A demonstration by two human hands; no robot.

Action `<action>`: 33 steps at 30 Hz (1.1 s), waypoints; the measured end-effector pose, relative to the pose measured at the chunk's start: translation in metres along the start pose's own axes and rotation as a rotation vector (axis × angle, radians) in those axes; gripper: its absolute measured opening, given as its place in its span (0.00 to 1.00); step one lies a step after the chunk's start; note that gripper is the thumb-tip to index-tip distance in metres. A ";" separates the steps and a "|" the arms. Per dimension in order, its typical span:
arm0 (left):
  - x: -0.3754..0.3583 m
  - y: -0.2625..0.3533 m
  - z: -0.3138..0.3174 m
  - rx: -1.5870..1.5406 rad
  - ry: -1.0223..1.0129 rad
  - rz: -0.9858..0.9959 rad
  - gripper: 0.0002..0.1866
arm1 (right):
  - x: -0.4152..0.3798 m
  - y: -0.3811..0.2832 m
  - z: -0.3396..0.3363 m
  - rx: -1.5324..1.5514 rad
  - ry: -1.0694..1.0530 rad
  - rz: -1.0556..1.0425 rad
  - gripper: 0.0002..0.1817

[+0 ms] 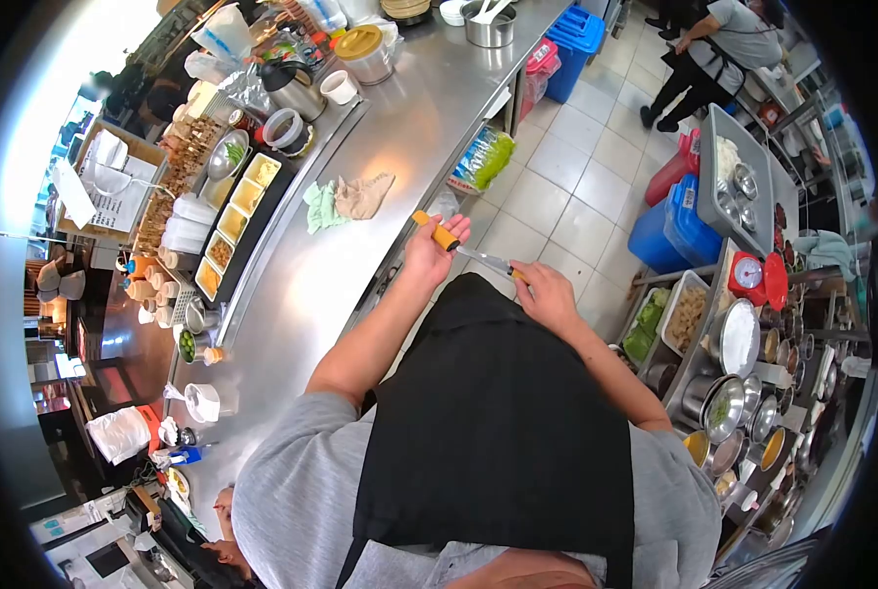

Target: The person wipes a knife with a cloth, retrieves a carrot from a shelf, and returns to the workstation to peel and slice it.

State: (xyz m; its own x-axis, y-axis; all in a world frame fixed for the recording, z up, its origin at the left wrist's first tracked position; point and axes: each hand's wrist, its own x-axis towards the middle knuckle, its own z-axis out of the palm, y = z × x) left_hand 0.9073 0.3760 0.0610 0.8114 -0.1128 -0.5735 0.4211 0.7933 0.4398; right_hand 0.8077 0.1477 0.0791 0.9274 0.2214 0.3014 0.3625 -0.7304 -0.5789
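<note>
My left hand is palm up, with a yellow-orange cylindrical piece lying across the palm and fingers. A short metal blade reaches from beside that piece toward my right hand, whose fingers are closed around the knife's yellowish handle. Both hands are in front of the black apron, near the counter's edge. On the steel counter, left of my left hand, lie a pale green cloth and a brown cloth.
A black tray of several food containers stands along the counter's far side. To the right are a blue bin, a red scale and shelves of metal bowls. A person stands at the upper right.
</note>
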 end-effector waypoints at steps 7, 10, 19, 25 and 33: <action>0.008 -0.001 -0.002 0.015 -0.001 0.045 0.17 | 0.002 -0.002 0.002 -0.021 -0.015 0.000 0.14; 0.012 0.001 -0.006 0.047 -0.010 0.084 0.16 | 0.002 -0.003 0.002 -0.021 0.000 -0.005 0.14; 0.009 -0.010 -0.008 0.096 -0.039 0.095 0.14 | 0.001 -0.005 0.007 -0.027 -0.008 0.000 0.14; -0.003 -0.039 0.000 0.252 0.000 0.153 0.12 | 0.004 -0.009 0.013 0.105 -0.014 0.041 0.22; -0.013 -0.051 -0.005 0.351 -0.114 0.054 0.12 | 0.014 -0.011 0.035 0.204 -0.083 0.143 0.27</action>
State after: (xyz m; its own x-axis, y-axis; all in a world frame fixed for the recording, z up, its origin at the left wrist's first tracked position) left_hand 0.8736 0.3404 0.0426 0.8678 -0.1586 -0.4710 0.4741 0.5483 0.6889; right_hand 0.8202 0.1814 0.0627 0.9720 0.1835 0.1468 0.2300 -0.6146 -0.7545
